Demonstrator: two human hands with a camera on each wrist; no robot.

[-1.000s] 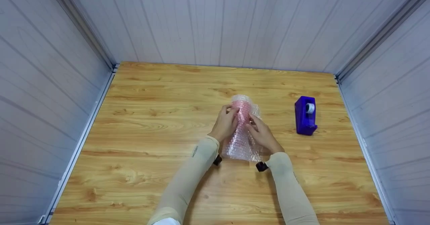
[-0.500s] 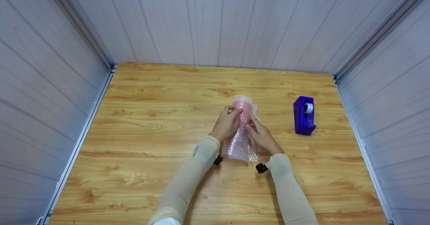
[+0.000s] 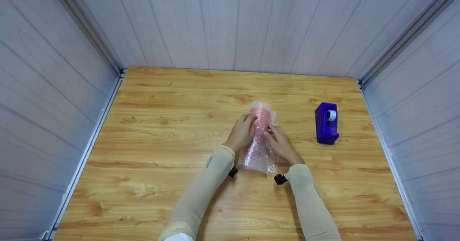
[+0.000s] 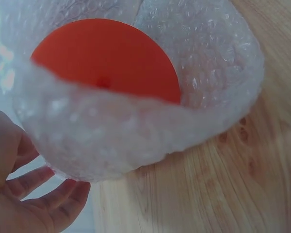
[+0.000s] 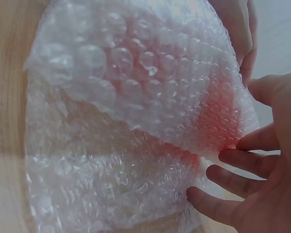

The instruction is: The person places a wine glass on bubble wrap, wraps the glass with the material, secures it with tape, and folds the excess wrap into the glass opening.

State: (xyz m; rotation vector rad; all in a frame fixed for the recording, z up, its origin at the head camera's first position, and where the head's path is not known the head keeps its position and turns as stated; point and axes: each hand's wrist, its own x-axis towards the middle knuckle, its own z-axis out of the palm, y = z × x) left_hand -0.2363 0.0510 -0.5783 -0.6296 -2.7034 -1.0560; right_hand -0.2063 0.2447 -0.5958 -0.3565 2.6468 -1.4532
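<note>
"What could go wrong, biggest first?"

"The bubble wrap point(image 3: 256, 162), lying on the wood-grain table point(image 3: 161, 183), could spring loose, I'd judge: I make out no tape across it, and only light contact restrains it. Then the red cylinder point(image 4: 111, 53) inside might slip out, because the near end gapes wide around it."

"How are the fingers?"

"The left hand point(image 3: 240, 133) has its fingers slack and slightly bent, tips against the wrap's left side. The right hand point(image 3: 282, 145) has its fingers spread, tips touching the right side. Neither is clenched; pressing unevenly could skew the layers."

"And what's hard to see?"

"The cylinder's side is only a pink blur through the bubbles, and its far end is covered. On the blue tape dispenser point(image 3: 326, 126), well apart to the right, any free end of the tape roll point(image 3: 331, 116) is too small to tell."
</note>
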